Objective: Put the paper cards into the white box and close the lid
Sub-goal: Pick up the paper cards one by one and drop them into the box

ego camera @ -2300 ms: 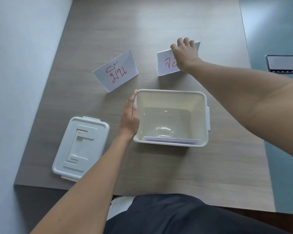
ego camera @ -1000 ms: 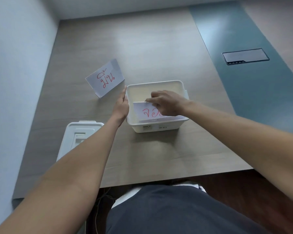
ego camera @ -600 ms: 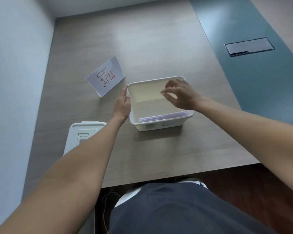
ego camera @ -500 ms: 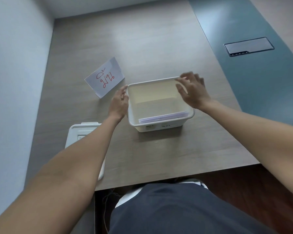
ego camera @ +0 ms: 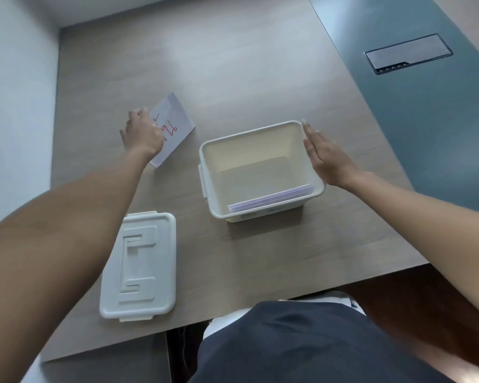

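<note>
Head view. Centre of the frame: open white box [ego camera: 260, 172] on the wood-grain table [ego camera: 233, 64], no lid on it. Inside, against the near wall, a flat stack of paper cards [ego camera: 271, 201], edges showing pale lilac. Right of centre: right hand [ego camera: 327, 158] laid flat along the box's right rim, fingers straight and pressed together, palm toward the wall, touching or just beside it; cannot tell which. Holding nothing.

Upper left of the frame: left hand [ego camera: 141, 135] resting on the left edge of a folded paper card [ego camera: 172, 128] with red handwriting. Fingers curled over the card's far edge, knuckles up; cannot tell whether pinching it or only resting on it, fingertips hidden behind the hand. Card itself well apart from the box, up and to the left, tilted diagonally.

Lower left: white lid [ego camera: 138, 265] lying flat on the table, raised pattern up, near the table's front edge, apart from the box.

Upper right: dark rectangular hatch [ego camera: 407, 53] set in a blue-grey strip [ego camera: 426, 111] of the surface. Bottom centre: dark trousers [ego camera: 302, 346].
</note>
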A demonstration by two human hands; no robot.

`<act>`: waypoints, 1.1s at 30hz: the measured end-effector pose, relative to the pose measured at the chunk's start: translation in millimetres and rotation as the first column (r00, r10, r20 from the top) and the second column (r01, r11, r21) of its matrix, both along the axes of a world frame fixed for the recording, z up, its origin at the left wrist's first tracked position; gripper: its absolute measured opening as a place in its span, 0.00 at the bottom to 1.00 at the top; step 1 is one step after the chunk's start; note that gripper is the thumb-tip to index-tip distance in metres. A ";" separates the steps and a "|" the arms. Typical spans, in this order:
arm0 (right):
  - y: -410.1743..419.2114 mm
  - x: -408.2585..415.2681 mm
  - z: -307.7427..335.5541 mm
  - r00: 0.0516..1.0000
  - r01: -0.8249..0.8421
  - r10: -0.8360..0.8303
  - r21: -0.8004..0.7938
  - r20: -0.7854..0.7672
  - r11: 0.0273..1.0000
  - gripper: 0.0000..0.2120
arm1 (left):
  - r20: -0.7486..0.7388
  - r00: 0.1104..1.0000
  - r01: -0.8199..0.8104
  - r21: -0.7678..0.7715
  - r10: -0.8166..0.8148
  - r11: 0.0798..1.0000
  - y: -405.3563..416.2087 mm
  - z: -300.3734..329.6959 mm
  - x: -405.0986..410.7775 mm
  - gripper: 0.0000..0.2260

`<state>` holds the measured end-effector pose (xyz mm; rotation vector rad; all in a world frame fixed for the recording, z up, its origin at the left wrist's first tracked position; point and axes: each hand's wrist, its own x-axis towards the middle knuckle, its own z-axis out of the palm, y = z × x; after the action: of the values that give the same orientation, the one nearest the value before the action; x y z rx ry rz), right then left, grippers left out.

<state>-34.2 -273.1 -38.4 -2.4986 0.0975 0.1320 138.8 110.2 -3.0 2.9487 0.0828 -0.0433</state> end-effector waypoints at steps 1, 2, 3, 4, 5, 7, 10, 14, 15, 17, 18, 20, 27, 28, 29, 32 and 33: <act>-0.8 0.2 1.0 1.000 -0.011 0.011 0.016 0.002 1.000 0.26 | -0.032 0.999 -0.011 0.007 0.011 1.000 1.0 -1.6 3.8 0.19; 0.0 0.3 1.7 1.000 -0.018 0.018 0.038 0.005 0.999 0.25 | -0.063 0.998 -0.017 0.012 0.017 1.000 2.6 -3.9 6.8 0.20; 0.5 -0.7 3.9 1.000 -0.019 0.018 0.059 0.007 0.998 0.25 | -0.082 0.997 -0.015 0.017 0.016 1.000 3.5 -4.9 8.2 0.20; 1.3 -1.9 4.7 1.000 -0.016 0.015 0.079 0.008 0.997 0.25 | -0.090 0.996 -0.010 0.022 0.011 1.000 5.0 -7.4 10.0 0.20; 1.9 -2.6 5.3 1.000 -0.011 0.010 0.094 0.012 0.995 0.25 | -0.089 0.996 -0.005 0.023 0.007 1.000 6.9 -8.9 12.0 0.20; 2.4 -2.9 5.0 1.000 0.002 -0.005 0.115 0.020 0.993 0.25 | -0.067 0.998 0.002 0.025 0.000 1.000 9.6 -10.5 15.8 0.19; 1.7 -1.8 2.2 1.000 0.012 -0.015 0.128 0.025 0.992 0.25 | -0.047 0.999 0.000 -0.038 -0.001 0.999 9.4 -7.3 19.6 0.16; 1.2 -0.6 1.1 0.999 0.013 -0.017 0.128 0.030 0.992 0.25 | -0.054 0.998 -0.024 -0.147 0.016 0.989 3.4 5.5 15.2 0.12; 1.0 -0.4 0.6 0.999 0.006 -0.010 0.126 0.033 0.992 0.25 | -0.050 0.999 -0.026 -0.155 0.018 0.988 1.1 8.5 13.4 0.11; 0.3 0.2 0.5 0.999 -0.021 0.017 0.111 0.038 0.994 0.25 | -0.029 0.999 -0.035 -0.161 0.031 0.986 -5.6 16.0 5.4 0.11; 0.5 0.9 1.0 0.999 -0.032 0.029 0.103 0.037 0.994 0.25 | -0.021 0.999 -0.039 -0.163 0.036 0.986 -10.0 21.3 1.0 0.11; 0.3 1.6 3.3 0.999 -0.041 0.039 0.092 0.025 0.995 0.25 | -0.006 0.999 -0.038 -0.166 0.038 0.985 -19.4 33.5 -9.3 0.12; 2.3 -1.5 4.3 1.000 -0.019 0.020 0.079 -0.008 0.997 0.26 | 0.067 0.998 0.021 -0.194 -0.008 0.981 -64.4 80.5 -35.9 0.12; 2.5 -2.4 4.6 1.000 -0.010 0.011 0.089 -0.012 0.996 0.26 | 0.088 0.996 0.032 -0.197 -0.015 0.980 -70.1 86.7 -40.1 0.12; 2.8 -3.2 5.2 1.000 -0.001 0.002 0.101 -0.015 0.995 0.25 | 0.111 0.994 0.041 -0.196 -0.019 0.980 -75.6 92.6 -44.1 0.13; 3.9 -5.7 7.6 0.999 0.019 -0.014 0.148 -0.031 0.989 0.25 | 0.160 0.987 0.062 -0.202 -0.030 0.977 -90.7 108.5 -55.1 0.16; 4.2 -6.1 7.9 0.999 0.020 -0.015 0.161 -0.034 0.987 0.25 | 0.165 0.986 0.073 -0.209 -0.038 0.975 -95.8 112.9 -59.7 0.16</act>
<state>-40.3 -269.0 -30.5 -2.3334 0.1174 0.1673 79.1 14.4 109.9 2.7258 -0.0260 0.1659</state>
